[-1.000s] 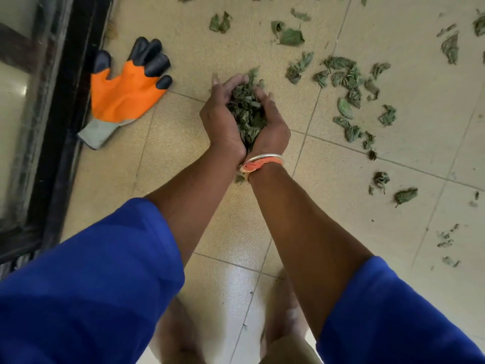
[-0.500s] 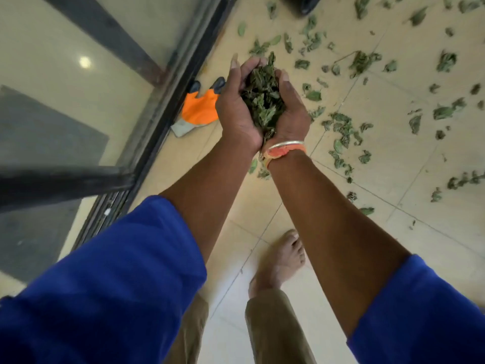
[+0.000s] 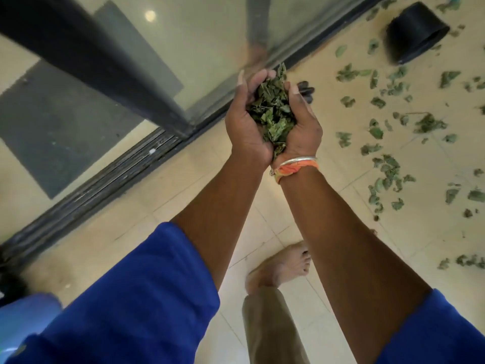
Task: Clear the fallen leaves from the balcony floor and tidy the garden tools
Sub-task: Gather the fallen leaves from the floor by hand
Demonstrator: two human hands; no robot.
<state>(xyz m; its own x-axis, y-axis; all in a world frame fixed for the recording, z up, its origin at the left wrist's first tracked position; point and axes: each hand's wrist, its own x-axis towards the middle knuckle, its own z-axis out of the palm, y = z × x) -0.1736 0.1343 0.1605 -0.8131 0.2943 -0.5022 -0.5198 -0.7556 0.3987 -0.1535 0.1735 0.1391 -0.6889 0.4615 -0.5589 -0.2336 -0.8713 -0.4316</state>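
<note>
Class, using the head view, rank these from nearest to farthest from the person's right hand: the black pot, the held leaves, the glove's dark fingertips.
1. held leaves: cupped against the right hand, on its left side.
2. glove's dark fingertips: on the floor, just beyond that hand.
3. black pot: on its side, far off at upper right.

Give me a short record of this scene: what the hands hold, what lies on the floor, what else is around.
hands: left hand and right hand cupped together, holding leaves
floor: loose leaves scattered on tiles, right side
container: black pot, top right
left side: glass door
below the arms: bare foot
</note>
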